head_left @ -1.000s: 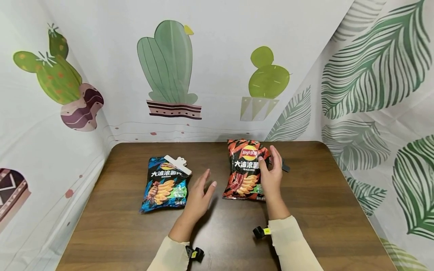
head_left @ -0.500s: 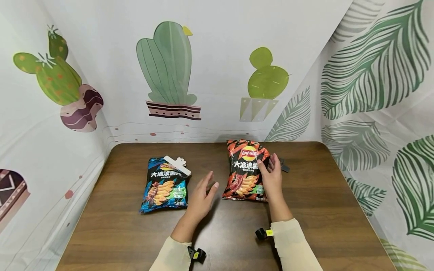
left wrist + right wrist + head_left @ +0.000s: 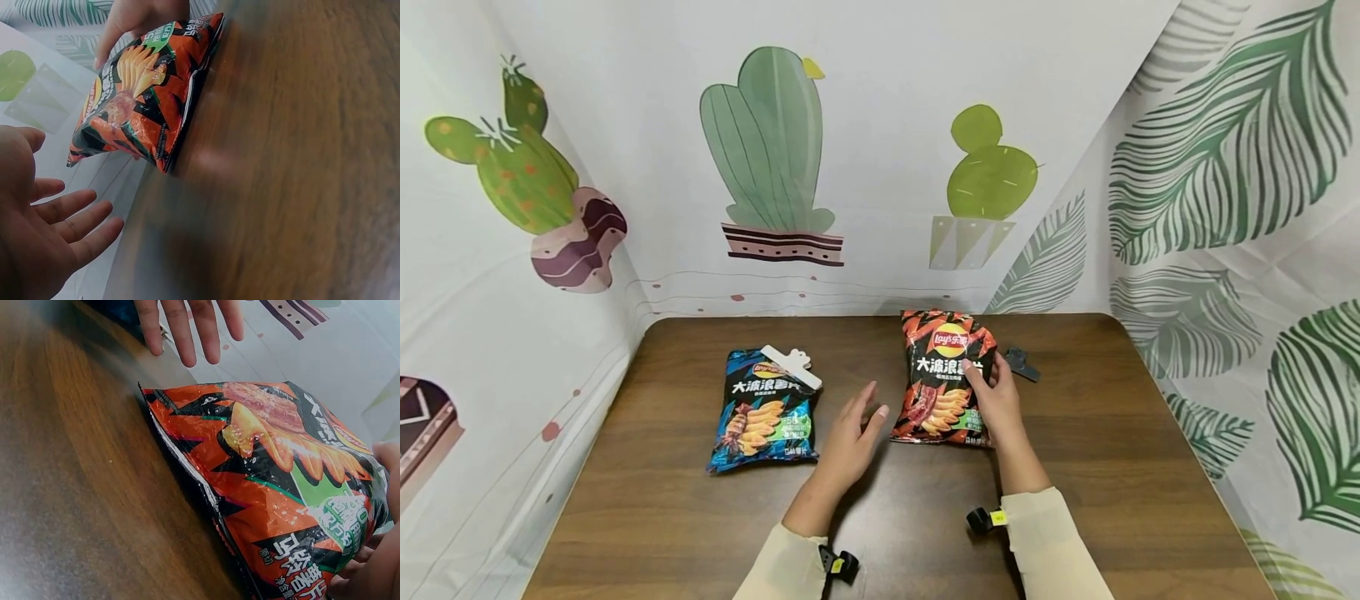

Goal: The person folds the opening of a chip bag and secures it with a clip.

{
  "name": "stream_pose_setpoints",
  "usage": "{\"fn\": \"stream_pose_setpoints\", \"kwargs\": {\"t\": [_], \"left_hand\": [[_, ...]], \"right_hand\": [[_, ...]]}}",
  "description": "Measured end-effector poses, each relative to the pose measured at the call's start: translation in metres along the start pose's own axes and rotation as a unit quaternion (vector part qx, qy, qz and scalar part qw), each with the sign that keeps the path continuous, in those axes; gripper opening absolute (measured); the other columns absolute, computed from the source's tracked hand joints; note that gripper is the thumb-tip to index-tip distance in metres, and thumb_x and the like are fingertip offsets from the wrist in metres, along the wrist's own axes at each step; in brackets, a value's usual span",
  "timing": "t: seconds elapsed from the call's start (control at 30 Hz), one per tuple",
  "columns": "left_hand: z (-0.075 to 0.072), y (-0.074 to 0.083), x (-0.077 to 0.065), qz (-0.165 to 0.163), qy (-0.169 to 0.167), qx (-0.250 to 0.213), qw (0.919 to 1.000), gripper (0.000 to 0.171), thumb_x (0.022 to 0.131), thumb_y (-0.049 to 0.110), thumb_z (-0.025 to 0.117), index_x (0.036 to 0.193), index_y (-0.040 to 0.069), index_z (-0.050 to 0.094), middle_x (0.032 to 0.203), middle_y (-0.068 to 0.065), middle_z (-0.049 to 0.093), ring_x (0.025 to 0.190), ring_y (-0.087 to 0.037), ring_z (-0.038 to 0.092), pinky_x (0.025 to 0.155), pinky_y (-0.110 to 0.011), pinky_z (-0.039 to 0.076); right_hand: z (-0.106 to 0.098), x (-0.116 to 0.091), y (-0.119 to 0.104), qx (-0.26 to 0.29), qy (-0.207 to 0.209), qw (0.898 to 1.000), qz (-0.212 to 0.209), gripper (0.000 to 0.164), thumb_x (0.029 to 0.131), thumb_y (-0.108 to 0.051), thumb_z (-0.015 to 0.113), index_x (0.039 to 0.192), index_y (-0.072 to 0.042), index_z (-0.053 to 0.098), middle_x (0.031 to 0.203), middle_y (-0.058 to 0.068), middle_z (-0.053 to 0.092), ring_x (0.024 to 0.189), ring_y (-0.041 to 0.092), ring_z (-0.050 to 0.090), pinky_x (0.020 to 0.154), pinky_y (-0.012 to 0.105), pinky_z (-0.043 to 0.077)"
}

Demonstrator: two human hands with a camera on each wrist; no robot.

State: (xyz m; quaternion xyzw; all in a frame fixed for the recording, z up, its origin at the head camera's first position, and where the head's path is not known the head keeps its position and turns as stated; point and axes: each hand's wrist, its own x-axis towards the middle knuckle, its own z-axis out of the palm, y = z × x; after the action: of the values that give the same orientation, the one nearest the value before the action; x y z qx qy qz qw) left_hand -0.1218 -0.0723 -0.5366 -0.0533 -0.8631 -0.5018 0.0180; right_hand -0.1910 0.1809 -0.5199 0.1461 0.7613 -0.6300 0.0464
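Observation:
A red and black bag of potato chips lies at the back of the table, right of centre. My right hand grips its right side, thumb on the printed front and fingers curled round the edge; in the right wrist view those fingers reach under the bag. Between the two bags my left hand hovers with relaxed, spread fingers, holding nothing. Left of it lies a blue bag of potato chips, a white clip across its top right corner. Just beyond my right hand is a dark grey clip.
The brown wooden table has its far edge close behind the red bag. A white cloth backdrop printed with cacti and leaves rises along the back and sides.
My right hand has drawn back from near the dark clip and its fingers have curled round the red bag's edge, exposing the clip. My left hand has shifted slightly right.

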Motion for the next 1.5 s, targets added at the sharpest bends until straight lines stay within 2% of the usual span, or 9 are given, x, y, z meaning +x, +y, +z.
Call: {"fn": "stream_pose_setpoints", "kwargs": {"t": [0.07,0.2,0.4,0.7,0.97,1.1,1.27,1.5], "left_hand": [[0.001,0.000,0.000,-0.001,-0.001,0.001,1.0000,0.062,0.105,0.048,0.047,0.157,0.016,0.038,0.146,-0.013,0.056,0.126,-0.033,0.062,0.105,-0.046,0.050],[0.003,0.001,0.000,-0.004,-0.005,0.007,1.0000,0.062,0.105,0.049,0.047,0.157,0.017,0.038,0.145,-0.013,0.057,0.122,-0.032,0.065,0.105,-0.047,0.051],[0.008,0.001,0.000,0.004,-0.021,0.002,0.9998,0.063,0.106,0.047,0.047,0.156,0.010,0.039,0.144,-0.016,0.058,0.126,-0.030,0.062,0.106,-0.046,0.050],[0.016,0.000,-0.002,0.010,-0.028,0.000,0.9996,0.062,0.106,0.044,0.048,0.155,0.007,0.039,0.145,-0.016,0.058,0.130,-0.031,0.060,0.106,-0.046,0.050],[0.018,-0.002,-0.002,0.000,-0.037,-0.021,0.9991,0.065,0.106,0.044,0.048,0.157,0.007,0.034,0.149,-0.015,0.054,0.132,-0.030,0.058,0.105,-0.044,0.051],[0.019,-0.004,-0.001,-0.004,-0.039,-0.026,0.9989,0.066,0.105,0.046,0.048,0.157,0.008,0.034,0.149,-0.015,0.054,0.132,-0.031,0.058,0.104,-0.045,0.051],[0.019,-0.005,0.000,-0.008,-0.042,-0.026,0.9987,0.068,0.105,0.050,0.047,0.158,0.009,0.034,0.149,-0.015,0.054,0.131,-0.031,0.058,0.104,-0.046,0.051],[0.021,-0.006,0.003,-0.005,-0.044,-0.028,0.9986,0.066,0.105,0.048,0.047,0.157,0.008,0.035,0.148,-0.016,0.055,0.131,-0.031,0.059,0.103,-0.045,0.052]], "right_hand": [[0.000,0.001,0.002,0.004,-0.006,1.000,0.002,0.099,0.092,-0.060,0.065,0.164,-0.017,0.012,0.161,0.018,0.033,0.145,0.035,0.040,0.116,0.052,0.039],[0.002,0.002,0.004,0.002,-0.011,1.000,0.004,0.090,0.092,-0.060,0.064,0.160,-0.017,0.023,0.153,0.017,0.045,0.131,0.032,0.052,0.106,0.046,0.047],[0.003,0.001,0.004,-0.005,-0.011,1.000,0.002,0.082,0.093,-0.060,0.063,0.155,-0.017,0.031,0.143,0.016,0.052,0.118,0.031,0.058,0.091,0.037,0.052],[0.004,0.003,0.008,0.020,-0.017,1.000,-0.012,0.080,0.095,-0.055,0.063,0.156,-0.016,0.031,0.146,0.016,0.050,0.122,0.032,0.058,0.097,0.040,0.051],[0.007,0.003,0.012,0.044,-0.019,0.999,-0.020,0.073,0.097,-0.050,0.063,0.153,-0.014,0.035,0.144,0.016,0.052,0.118,0.026,0.058,0.089,0.028,0.052],[0.008,0.002,0.012,0.047,-0.020,0.998,-0.021,0.072,0.097,-0.050,0.064,0.152,-0.015,0.036,0.145,0.015,0.052,0.118,0.026,0.058,0.089,0.028,0.052],[0.010,0.001,0.012,0.053,-0.020,0.998,-0.028,0.069,0.097,-0.048,0.064,0.151,-0.015,0.038,0.142,0.016,0.054,0.111,0.022,0.061,0.086,0.028,0.054],[0.012,0.001,0.011,0.076,-0.022,0.997,-0.027,0.065,0.097,-0.045,0.065,0.149,-0.014,0.041,0.139,0.016,0.055,0.100,0.011,0.062,0.082,0.023,0.054]]}}
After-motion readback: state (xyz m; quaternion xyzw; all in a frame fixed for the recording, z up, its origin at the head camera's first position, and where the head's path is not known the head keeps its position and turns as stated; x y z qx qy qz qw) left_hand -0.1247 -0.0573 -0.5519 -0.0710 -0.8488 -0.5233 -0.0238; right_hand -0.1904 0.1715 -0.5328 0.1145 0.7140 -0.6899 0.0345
